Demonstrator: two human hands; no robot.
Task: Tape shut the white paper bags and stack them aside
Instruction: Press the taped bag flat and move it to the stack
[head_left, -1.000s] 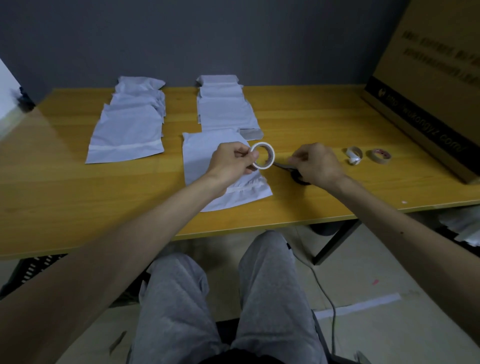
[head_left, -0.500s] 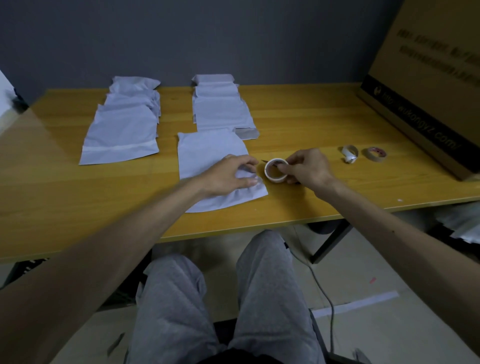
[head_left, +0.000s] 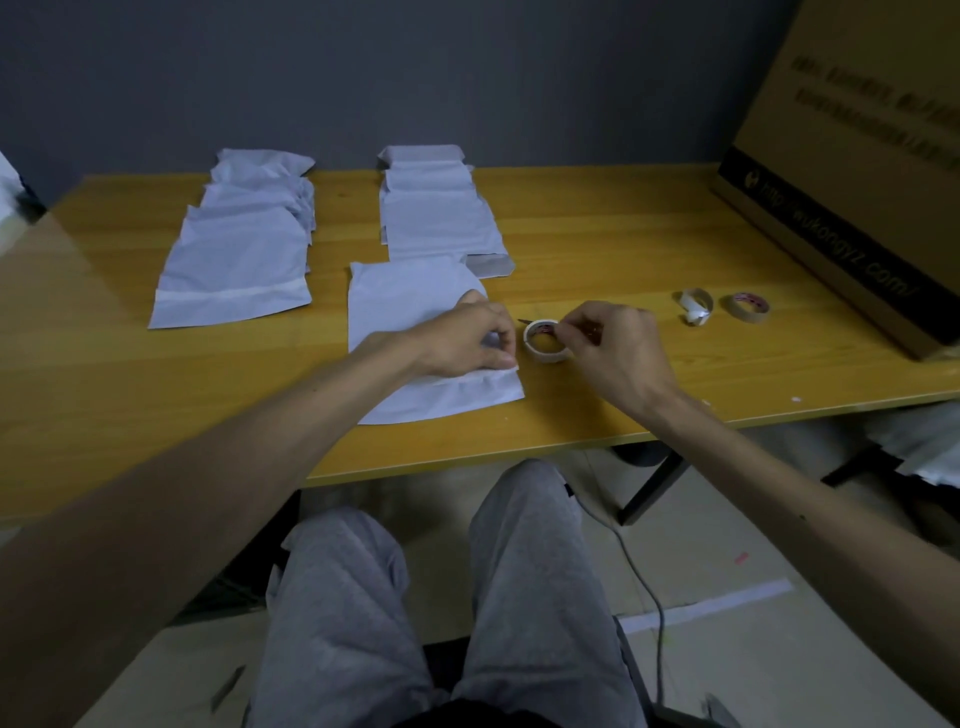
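One white paper bag (head_left: 405, 312) lies flat on the table (head_left: 623, 234) straight in front of you, its near end crossed by a pale band. Your left hand (head_left: 462, 338) rests on the bag's right side, fingers bent, with the tips and thumb down on the paper. Whether they nip anything there cannot be told. Just beside the bag's right edge the tape roll (head_left: 543, 348) lies flat on the wood. Your right hand (head_left: 618, 353) reaches to it, the other fingers curled and the thumb and forefinger pinching its right rim. A thin dark point shows behind the roll, too small to name. Farther back, the middle pile of bags (head_left: 439, 218) runs away from you toward the wall. To your left the left pile of bags (head_left: 234, 260) lies overlapped, its top bag showing a pale strip across its near end. Well to the right sit two tape cores (head_left: 748, 306) side by side, and beyond them a cardboard box (head_left: 857, 171) stands on the table's right end. Your knees in grey trousers (head_left: 535, 597) show below the table's edge.
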